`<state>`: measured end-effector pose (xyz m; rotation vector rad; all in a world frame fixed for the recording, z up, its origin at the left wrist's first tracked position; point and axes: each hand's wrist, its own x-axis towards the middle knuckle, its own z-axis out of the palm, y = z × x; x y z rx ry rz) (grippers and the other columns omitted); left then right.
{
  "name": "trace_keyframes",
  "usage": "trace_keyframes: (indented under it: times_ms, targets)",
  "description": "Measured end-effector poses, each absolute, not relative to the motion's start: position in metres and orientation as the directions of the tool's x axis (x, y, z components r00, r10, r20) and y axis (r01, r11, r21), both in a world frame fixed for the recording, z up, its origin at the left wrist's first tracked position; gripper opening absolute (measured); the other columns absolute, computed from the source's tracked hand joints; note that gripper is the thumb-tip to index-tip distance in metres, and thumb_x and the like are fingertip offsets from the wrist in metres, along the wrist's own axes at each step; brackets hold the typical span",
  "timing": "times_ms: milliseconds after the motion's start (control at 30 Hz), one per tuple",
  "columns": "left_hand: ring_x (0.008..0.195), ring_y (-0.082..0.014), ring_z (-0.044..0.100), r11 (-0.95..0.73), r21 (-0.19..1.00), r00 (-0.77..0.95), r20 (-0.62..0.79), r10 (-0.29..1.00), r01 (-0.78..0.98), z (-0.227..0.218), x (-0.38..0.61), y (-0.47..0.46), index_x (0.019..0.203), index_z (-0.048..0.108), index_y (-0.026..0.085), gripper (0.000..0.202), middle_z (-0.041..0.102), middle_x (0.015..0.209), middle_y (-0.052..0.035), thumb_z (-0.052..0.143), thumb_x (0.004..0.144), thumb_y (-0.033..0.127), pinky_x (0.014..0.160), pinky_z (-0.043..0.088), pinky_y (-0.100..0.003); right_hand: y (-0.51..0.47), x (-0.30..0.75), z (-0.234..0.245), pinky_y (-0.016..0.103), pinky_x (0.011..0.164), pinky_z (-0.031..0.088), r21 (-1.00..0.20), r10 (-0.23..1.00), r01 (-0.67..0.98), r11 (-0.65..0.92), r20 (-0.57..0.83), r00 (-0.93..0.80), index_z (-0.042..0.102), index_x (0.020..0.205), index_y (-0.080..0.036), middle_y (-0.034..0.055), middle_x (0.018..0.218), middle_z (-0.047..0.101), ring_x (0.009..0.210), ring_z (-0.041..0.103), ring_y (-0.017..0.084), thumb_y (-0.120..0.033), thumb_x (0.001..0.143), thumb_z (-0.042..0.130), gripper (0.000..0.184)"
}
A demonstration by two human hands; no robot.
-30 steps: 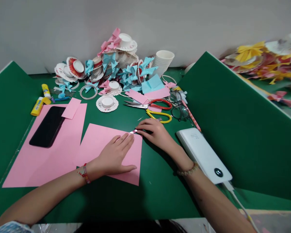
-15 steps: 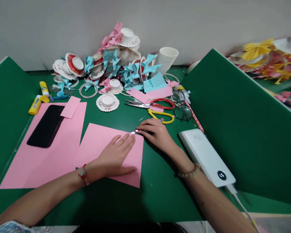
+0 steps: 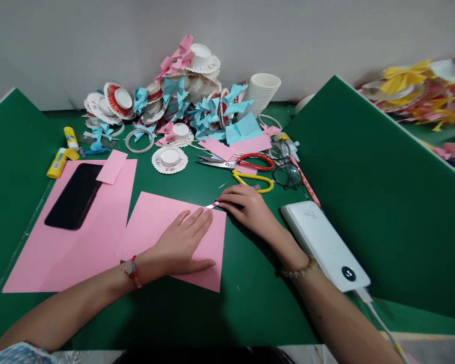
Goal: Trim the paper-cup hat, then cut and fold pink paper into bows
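Observation:
A pink paper sheet [image 3: 151, 215] lies at a slant on the green table in front of me. My left hand [image 3: 184, 242] rests flat on it, fingers stretched and thumb apart. At the sheet's upper right edge, my right hand [image 3: 246, 207] pinches a small narrow strip-like piece [image 3: 213, 205], silvery white with a dark pink part. Its kind is too small to make out. The left fingertips touch or almost touch its other end. Just behind the right hand lie yellow-handled scissors [image 3: 267, 187] and red-handled scissors [image 3: 260, 164].
On the left, a black phone [image 3: 74, 197] and a pink slip [image 3: 112, 168] lie on a larger pink sheet [image 3: 34, 268], near glue sticks [image 3: 56, 163]. Paper hats [image 3: 170, 157] and bows pile up behind. Glasses [image 3: 287, 174] and a white power bank [image 3: 326, 247] stand right, beside a green divider [image 3: 382, 202].
My right fingertips have shifted very slightly rightward, and a little more of the narrow piece shows. My left hand stays flat on the sheet. The view has moved slightly.

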<state>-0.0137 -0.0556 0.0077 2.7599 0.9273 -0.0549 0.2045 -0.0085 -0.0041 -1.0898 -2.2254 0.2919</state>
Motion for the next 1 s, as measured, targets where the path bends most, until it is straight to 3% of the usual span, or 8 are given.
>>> trace_keyframes:
  times_ms: [1000]
  targets:
    - [0.14, -0.0313, 0.019, -0.757, 0.234, 0.788, -0.087, 0.609, 0.61, 0.008, -0.014, -0.057, 0.143, 0.021, 0.005, 0.087, 0.026, 0.149, -0.0186, 0.042, 0.081, 0.063, 0.112, 0.015, -0.045, -0.006, 0.179, -0.007, 0.036, 0.071, 0.044, -0.513, 0.8, 0.619, 0.594, 0.457, -0.389, 0.068, 0.082, -0.019, 0.0066, 0.083, 0.069, 0.076, 0.057, 0.019, -0.023, 0.084, 0.058, 0.012]
